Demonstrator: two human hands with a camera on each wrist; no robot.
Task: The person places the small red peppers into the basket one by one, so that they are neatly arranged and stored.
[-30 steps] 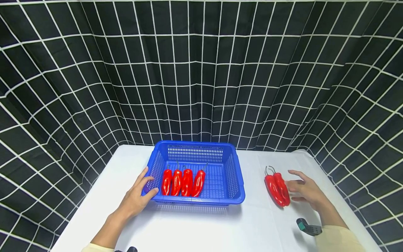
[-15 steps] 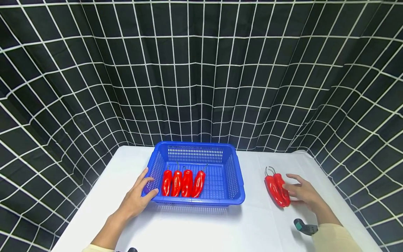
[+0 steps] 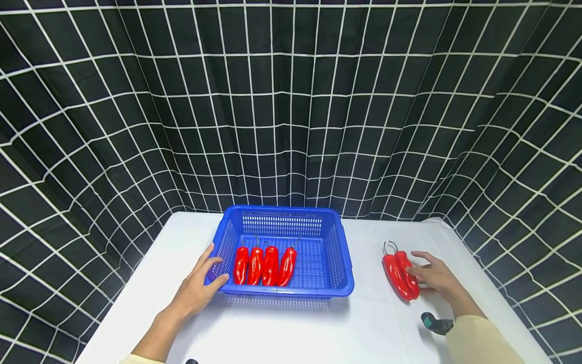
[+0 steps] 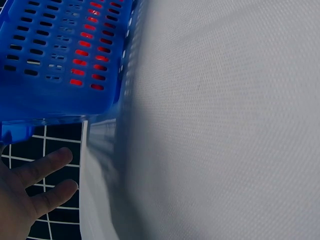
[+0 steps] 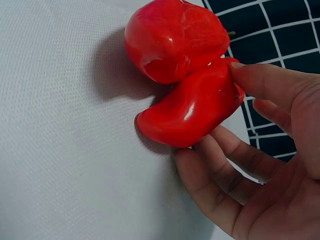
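Note:
At the blue plastic basket's (image 3: 291, 292) left end, my left hand (image 3: 193, 290) rests with spread fingers. Its thumb and one finger lie over the rim near the front corner, and two straight fingers (image 4: 42, 167) show outside it in the left wrist view. Off to the right, two long red peppers (image 3: 394, 278) lie side by side on the white cloth, stems pointing away. My right hand (image 3: 434, 278) has the right-hand red pepper (image 5: 192, 107) between thumb and fingers: thumb on its upper side, fingers along the lower side. The other pepper (image 5: 172, 40) leans against it.
Inside the basket, several red peppers (image 3: 270, 265) stand in a row on the left and middle, stems toward the back. Black curtain (image 3: 291, 126) with a white grid encloses the back and sides of the white-covered table (image 3: 291, 333).
My right hand has moved left onto the right-hand pepper, its thumb and fingers coming around it. The left hand and basket have stayed in place.

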